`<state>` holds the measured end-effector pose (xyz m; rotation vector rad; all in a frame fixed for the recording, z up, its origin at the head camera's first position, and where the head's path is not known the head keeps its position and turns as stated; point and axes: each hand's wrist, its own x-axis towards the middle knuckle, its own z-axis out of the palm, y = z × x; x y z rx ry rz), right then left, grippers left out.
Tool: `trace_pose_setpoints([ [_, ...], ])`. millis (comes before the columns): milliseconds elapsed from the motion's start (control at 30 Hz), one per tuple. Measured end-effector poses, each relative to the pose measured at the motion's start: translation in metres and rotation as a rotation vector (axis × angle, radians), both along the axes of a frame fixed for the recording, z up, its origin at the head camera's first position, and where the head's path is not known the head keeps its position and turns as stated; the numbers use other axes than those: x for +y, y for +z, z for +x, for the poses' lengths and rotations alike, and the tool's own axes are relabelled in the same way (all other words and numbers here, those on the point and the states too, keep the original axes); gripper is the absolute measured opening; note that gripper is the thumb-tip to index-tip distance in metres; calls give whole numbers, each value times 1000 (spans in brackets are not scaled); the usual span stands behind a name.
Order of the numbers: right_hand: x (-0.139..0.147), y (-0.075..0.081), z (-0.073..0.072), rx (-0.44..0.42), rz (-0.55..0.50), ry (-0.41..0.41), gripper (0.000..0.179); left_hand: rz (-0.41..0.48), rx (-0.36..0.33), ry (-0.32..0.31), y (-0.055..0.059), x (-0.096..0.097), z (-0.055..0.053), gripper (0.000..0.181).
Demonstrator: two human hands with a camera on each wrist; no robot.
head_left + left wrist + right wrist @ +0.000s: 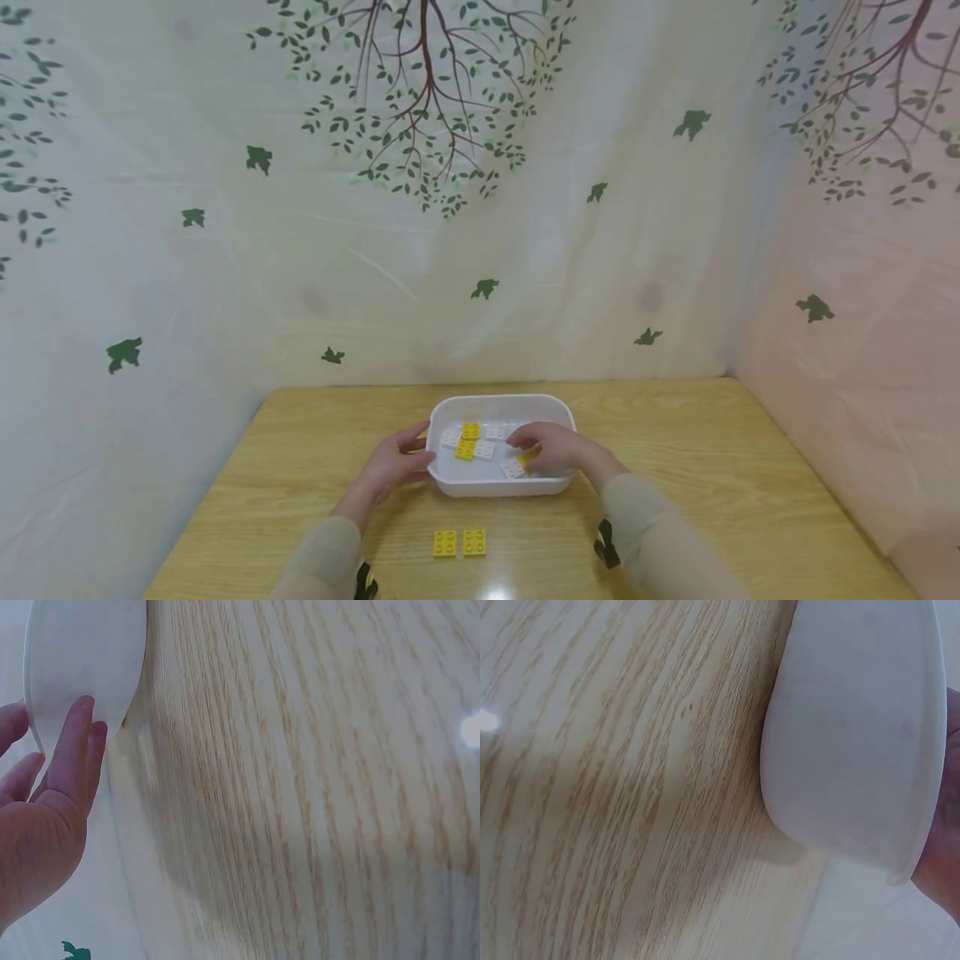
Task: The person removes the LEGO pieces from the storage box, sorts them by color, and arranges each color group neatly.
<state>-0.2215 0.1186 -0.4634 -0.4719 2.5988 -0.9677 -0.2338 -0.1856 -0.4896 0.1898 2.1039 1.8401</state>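
A white plastic tub (498,487) stands on the table with several yellow and white toy building bricks inside, among them a yellow brick (465,450) and a white brick (512,468). My left hand (393,458) rests with extended fingers against the tub's left end; the left wrist view shows its fingers (71,750) on the outer wall. My right hand (555,447) reaches over the right end into the tub. Its loosely bent fingers are above another yellow brick (526,458), which they partly hide. In the right wrist view the tub wall covers the right fingers.
Two yellow bricks, a left one (445,543) and a right one (474,542), lie side by side in front of the tub on the wooden table (337,417). A pale curtain (375,275) printed with branches and birds hangs behind the table and along its sides.
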Motion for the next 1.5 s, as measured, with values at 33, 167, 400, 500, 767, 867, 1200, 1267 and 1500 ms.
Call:
trace_pose_setpoints([
  [33, 0, 0, 0, -4, 15, -10, 41, -3, 0, 0, 0, 0, 0, 64],
  [167, -1, -1, -1, -1, 74, -23, 41, 2, -5, 2, -1, 1, -2, 63],
  [400, -2, -3, -4, 20, 108, -9, 40, 7, -8, 9, -1, 2, -4, 63],
  [500, -3, -4, -6, 16, 110, -11, 39, -1, -11, 14, 0, 2, -5, 63],
  [767, -7, -7, -11, -14, 102, -49, 40, 13, -15, -26, 0, -2, -13, 63],
  [867, -8, -6, -11, -19, 106, -58, 40, 13, -21, -33, 0, -3, -15, 63],
  [1200, -10, -9, -10, 5, 94, -50, 38, 5, -16, -39, 0, -4, -15, 63],
  [1267, -10, -11, -11, 8, 93, -43, 39, 10, -13, -36, 1, -3, -14, 63],
  [1500, -8, -15, -11, 17, 99, -29, 37, 6, -3, -23, 1, -1, -9, 63],
])
